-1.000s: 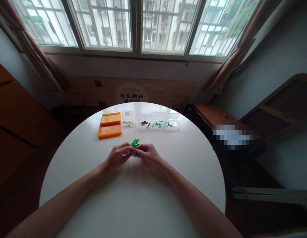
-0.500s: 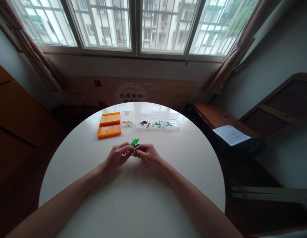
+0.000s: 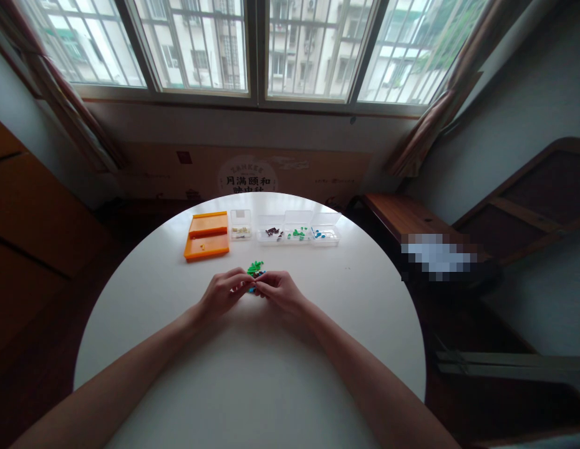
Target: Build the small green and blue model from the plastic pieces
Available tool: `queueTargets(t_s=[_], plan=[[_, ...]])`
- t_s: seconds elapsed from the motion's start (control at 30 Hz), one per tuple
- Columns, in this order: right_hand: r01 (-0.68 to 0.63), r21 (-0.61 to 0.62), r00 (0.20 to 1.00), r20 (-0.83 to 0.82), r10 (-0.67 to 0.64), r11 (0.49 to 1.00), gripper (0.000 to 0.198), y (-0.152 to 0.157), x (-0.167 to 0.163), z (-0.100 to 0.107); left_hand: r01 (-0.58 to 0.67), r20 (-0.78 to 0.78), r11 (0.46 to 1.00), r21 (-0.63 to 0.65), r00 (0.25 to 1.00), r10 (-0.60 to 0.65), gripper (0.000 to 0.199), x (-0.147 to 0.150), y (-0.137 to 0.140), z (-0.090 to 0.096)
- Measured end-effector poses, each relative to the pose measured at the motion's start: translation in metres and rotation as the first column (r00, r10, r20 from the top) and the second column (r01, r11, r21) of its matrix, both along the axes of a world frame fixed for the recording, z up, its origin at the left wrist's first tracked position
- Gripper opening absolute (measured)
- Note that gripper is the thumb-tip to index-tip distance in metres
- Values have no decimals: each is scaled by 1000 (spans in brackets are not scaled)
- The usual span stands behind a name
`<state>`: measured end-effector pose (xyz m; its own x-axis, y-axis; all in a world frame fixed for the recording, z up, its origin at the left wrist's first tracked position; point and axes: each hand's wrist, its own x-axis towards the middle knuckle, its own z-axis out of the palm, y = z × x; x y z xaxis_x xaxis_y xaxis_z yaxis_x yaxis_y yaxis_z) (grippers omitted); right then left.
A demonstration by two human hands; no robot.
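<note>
Near the middle of the white round table [image 3: 252, 386], a small model of green, brown and blue toy bricks [image 3: 255, 268] shows between my hands. My left hand [image 3: 228, 290] has its fingers closed on the model's left side. From the right, my right hand [image 3: 281, 290] pinches it with thumb and fingertips, which meet those of the left hand. Its green part sticks out beyond the fingers; the lower part is mostly covered, and the exact shape is too small to make out.
Behind the hands stand an orange tray [image 3: 206, 252] with a few yellow bits, a clear box [image 3: 240, 218] of pale pieces, and a clear lidded case [image 3: 298, 217] holding brown, green and blue pieces. To the right is a wooden bench [image 3: 393, 209], beyond the table's edge.
</note>
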<state>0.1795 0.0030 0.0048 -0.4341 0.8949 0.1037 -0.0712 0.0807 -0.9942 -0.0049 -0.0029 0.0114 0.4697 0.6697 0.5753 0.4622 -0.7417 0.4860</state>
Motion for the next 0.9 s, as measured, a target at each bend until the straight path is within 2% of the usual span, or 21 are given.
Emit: queueTargets(t_s=[0.5,0.9], plan=[[-8,39,999,38,7,999,33,0,0,0,20,14,1000,-21,1000,-20,10,1,-1,-1],[-4,-3,1000,6,4,1000,37,-1,1,3,8,45,1000,-29,999,-7,8,1,0,-2]])
